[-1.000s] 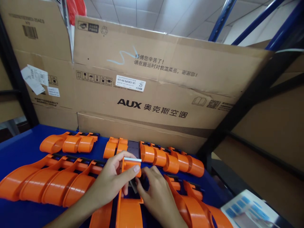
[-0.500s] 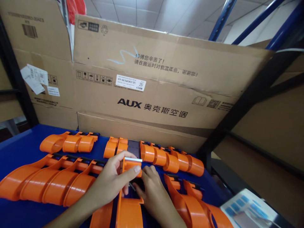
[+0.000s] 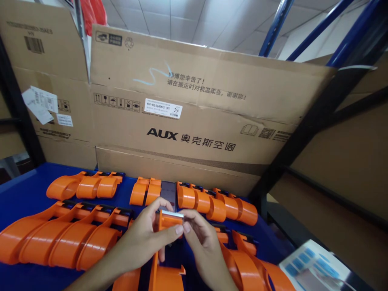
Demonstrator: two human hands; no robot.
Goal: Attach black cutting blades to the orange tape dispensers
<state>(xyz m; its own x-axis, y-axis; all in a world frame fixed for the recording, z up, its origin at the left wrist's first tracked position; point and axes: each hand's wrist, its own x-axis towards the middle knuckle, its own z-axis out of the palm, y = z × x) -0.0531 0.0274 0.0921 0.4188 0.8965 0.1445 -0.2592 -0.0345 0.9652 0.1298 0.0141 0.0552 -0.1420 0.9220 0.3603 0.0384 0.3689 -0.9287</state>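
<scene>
1. Tape dispenser (image 3: 170,220), orange, held above the near middle of the bench (image 3: 33,178), its white toothed strip (image 3: 172,214) toward the back edge.
2. Left hand (image 3: 151,232): curled closed around the dispenser's toothed end, thumb pressed across the front.
3. Right hand (image 3: 201,238): it has just risen from lower down, beside the dispenser's frame, to the strip's right end. Thumb and fingers are bent, nearly together; whether they pinch anything cannot be told. Both hands now meet at the toothed end, so attention seems to have shifted there.
4. Farther out, more orange dispensers (image 3: 66,238) lie in rows toward the left, back and right edges, apparently unmoved; a dark phone (image 3: 168,194) lies near the back edge.
5. Cardboard (image 3: 212,113) stands behind the back edge.
</scene>
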